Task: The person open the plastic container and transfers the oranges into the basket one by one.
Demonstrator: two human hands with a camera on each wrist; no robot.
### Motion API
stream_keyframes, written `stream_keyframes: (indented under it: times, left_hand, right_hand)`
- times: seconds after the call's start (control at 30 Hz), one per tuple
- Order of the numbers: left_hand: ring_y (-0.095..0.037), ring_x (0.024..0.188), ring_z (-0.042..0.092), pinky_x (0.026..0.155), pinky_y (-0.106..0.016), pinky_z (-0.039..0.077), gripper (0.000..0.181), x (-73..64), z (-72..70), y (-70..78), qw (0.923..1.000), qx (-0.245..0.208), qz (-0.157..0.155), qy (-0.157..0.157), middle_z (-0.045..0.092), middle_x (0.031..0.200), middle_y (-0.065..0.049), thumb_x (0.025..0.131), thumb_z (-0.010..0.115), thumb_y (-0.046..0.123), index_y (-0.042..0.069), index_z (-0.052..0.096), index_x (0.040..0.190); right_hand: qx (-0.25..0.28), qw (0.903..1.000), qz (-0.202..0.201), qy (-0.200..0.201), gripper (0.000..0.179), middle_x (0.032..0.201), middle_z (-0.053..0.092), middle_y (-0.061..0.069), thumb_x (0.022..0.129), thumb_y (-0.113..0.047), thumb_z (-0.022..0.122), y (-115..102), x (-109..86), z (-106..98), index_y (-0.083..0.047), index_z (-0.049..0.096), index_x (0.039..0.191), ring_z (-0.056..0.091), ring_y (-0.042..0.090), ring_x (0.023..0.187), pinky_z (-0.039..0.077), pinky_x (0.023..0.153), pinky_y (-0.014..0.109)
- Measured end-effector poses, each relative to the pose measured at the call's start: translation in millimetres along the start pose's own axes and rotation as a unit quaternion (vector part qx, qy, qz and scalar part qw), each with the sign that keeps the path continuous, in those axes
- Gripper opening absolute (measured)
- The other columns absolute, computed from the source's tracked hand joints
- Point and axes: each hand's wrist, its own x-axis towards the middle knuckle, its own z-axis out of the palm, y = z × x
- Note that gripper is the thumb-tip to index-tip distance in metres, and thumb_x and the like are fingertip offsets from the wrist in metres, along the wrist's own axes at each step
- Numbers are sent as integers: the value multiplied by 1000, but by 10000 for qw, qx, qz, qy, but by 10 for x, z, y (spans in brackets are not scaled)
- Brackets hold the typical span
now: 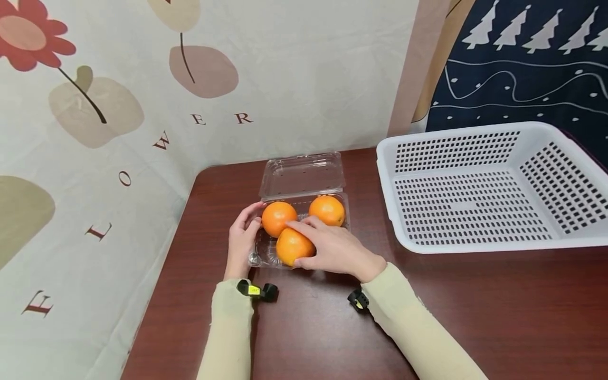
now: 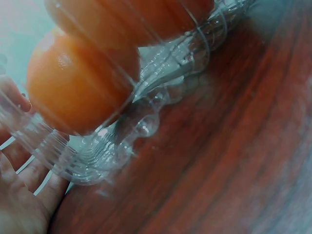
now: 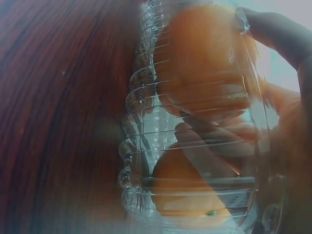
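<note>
A clear plastic clamshell container [image 1: 304,177] lies on the table with its lid folded back. Inside its base, one orange [image 1: 278,219] sits at the left and another orange [image 1: 328,210] at the back right. My right hand [image 1: 334,248] grips a third orange [image 1: 293,247] low at the front of the base, thumb on the near side and fingers over the far side. Whether that orange touches the bottom I cannot tell. My left hand [image 1: 242,240] holds the container's left side; some of its fingers [image 2: 31,173] show by the clear wall in the left wrist view.
To the right stands a white perforated plastic basket [image 1: 396,211]. A brown wooden table [image 1: 304,327] lies under everything. Behind and to the left hangs a printed cloth [image 1: 304,79]; a dark cloth with white trees [image 1: 513,95] hangs behind the basket.
</note>
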Motion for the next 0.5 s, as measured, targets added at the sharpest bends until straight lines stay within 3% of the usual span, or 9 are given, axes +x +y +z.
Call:
stream_keyframes:
  times: [0.3,0.5]
  left_hand:
    - [-16,111,49,86,-21,43,34,9,-3,-2,10000,-12,25,-38,52,123,-10,90,45,2,3,51,124]
    - [-16,111,49,87,-21,42,34,21,-7,-12,10000,21,5,-26,53,123,-8,90,46,3,5,51,124]
  right_hand:
    - [75,10000,-1,61,63,113,43,-8,71,-52,59,5,1,7,-34,40,129,52,10,76,43,62,30]
    - [151,9998,35,124,62,111,45,-13,70,-51,59,6,18,8,-33,40,126,50,6,82,44,62,30]
